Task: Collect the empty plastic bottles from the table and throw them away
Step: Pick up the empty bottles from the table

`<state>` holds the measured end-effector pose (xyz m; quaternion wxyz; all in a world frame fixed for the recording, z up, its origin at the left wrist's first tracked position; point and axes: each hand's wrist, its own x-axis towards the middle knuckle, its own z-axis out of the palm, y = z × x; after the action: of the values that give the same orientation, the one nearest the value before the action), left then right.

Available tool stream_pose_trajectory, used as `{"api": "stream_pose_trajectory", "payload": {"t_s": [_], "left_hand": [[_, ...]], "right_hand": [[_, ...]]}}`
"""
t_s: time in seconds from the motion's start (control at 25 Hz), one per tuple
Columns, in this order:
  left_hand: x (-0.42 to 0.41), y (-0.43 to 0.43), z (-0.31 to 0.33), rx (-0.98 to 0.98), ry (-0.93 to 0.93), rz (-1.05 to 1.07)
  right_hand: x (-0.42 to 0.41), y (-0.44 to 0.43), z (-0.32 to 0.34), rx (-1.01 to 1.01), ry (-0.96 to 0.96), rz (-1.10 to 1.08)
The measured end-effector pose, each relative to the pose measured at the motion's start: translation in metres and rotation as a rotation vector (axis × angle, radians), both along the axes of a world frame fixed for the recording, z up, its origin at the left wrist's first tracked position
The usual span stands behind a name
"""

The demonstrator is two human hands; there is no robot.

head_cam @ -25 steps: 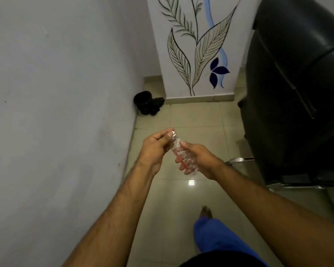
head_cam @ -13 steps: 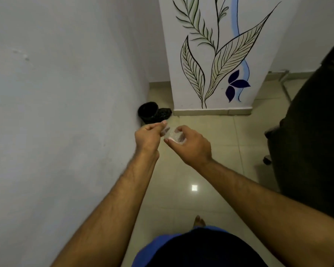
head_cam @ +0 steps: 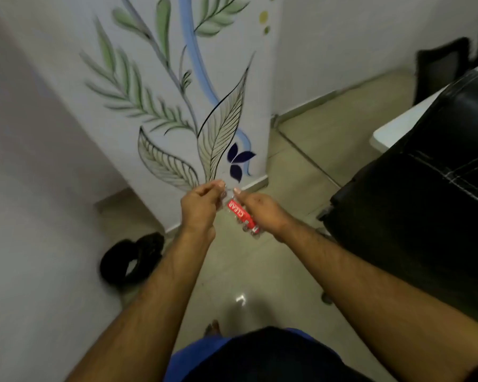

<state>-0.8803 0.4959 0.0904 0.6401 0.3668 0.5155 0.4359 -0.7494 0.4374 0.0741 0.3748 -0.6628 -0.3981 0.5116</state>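
Clear plastic bottle (head_cam: 242, 217) with red label reading CLEAR, held in the air between both hands at centre of the view, above the floor; long axis runs diagonal, neck end up and to the far left, base end down toward the near right; neck end sits between the two hands, base end pokes out below the right palm; bottle body looks crumpled or ribbed, hard to tell through blur.

Right hand (head_cam: 262, 210) wrapped around the bottle body, fingers closed over the label side, forefinger tip near the neck; left hand (head_cam: 200, 208) clenched at the neck end, thumb and forefinger pinched together there; whether they pinch a cap or the bare neck, cannot tell; the two hands nearly touch at the fingertips.

Floor (head_cam: 260, 271) is pale beige glossy tile with a bright light glint near centre; black bin bag or dark bundle (head_cam: 131, 257) lies on the floor at left, just beside the wall; exact nature unclear from blur.

White pillar (head_cam: 177, 92) straight ahead, painted with green and outlined leaves, a blue stripe and a dark blue flower; plain white wall (head_cam: 39, 188) fills the left side; black leather chair (head_cam: 425, 202) with white stitching at right, close to the right forearm; white worktop (head_cam: 398, 130) edge behind it, far right; another dark chair back further off at top right.

Person's blue and dark clothing at bottom centre; bare toes show on the tile just beyond it.
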Motion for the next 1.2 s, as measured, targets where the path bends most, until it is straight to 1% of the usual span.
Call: {"api": "stream_pose_trajectory", "payload": {"t_s": [0.08, 0.12, 0.16, 0.28, 0.36, 0.4, 0.48, 0.52, 0.6, 0.72, 0.76, 0.84, 0.92, 1.0, 1.08, 1.12, 1.2], "left_hand": [[0.021, 0.043, 0.012, -0.024, 0.003, -0.123], [0.034, 0.066, 0.015, -0.045, 0.002, -0.206], [0.05, 0.088, 0.016, -0.051, -0.018, -0.311], [0.104, 0.142, 0.015, -0.09, -0.11, -0.535], [0.143, 0.171, 0.014, -0.111, -0.159, -0.624], [0.169, 0.187, 0.013, -0.112, -0.161, -0.683], [0.217, 0.21, 0.015, -0.08, -0.088, -0.79], [0.228, 0.217, 0.015, -0.07, -0.071, -0.813], [0.271, 0.236, 0.017, -0.066, -0.108, -0.916], [0.344, 0.255, 0.013, -0.064, -0.101, -1.075], [0.374, 0.257, 0.009, -0.053, -0.091, -1.121], [0.419, 0.254, -0.003, 0.025, -0.006, -1.188], [0.474, 0.247, -0.022, 0.1, 0.097, -1.276], [0.53, 0.24, -0.04, 0.142, 0.176, -1.361], [0.59, 0.236, -0.056, 0.188, 0.24, -1.435], [0.626, 0.235, -0.064, 0.232, 0.258, -1.499], [0.692, 0.232, -0.08, 0.358, 0.32, -1.587]], "right_hand": [[0.004, 0.028, -0.001, 0.082, -0.096, -0.144], [0.012, 0.042, 0.0, 0.088, -0.111, -0.22], [0.022, 0.055, 0.003, 0.087, -0.072, -0.288], [0.07, 0.086, 0.013, 0.083, 0.218, -0.372], [0.108, 0.103, 0.013, 0.062, 0.409, -0.373], [0.131, 0.114, 0.008, 0.052, 0.499, -0.384], [0.168, 0.13, 0.001, 0.044, 0.633, -0.444], [0.177, 0.136, -0.001, 0.046, 0.676, -0.461], [0.212, 0.149, -0.002, 0.102, 0.697, -0.519], [0.259, 0.159, -0.006, 0.159, 0.76, -0.678], [0.276, 0.16, -0.007, 0.171, 0.765, -0.749], [0.297, 0.163, -0.011, 0.147, 0.708, -0.914], [0.324, 0.169, -0.019, 0.166, 0.679, -1.17], [0.359, 0.171, -0.028, 0.2, 0.577, -1.46], [0.399, 0.167, -0.039, 0.19, 0.421, -1.677], [0.424, 0.168, -0.042, 0.181, 0.373, -1.78], [0.468, 0.173, -0.049, 0.159, 0.37, -1.981]]}}
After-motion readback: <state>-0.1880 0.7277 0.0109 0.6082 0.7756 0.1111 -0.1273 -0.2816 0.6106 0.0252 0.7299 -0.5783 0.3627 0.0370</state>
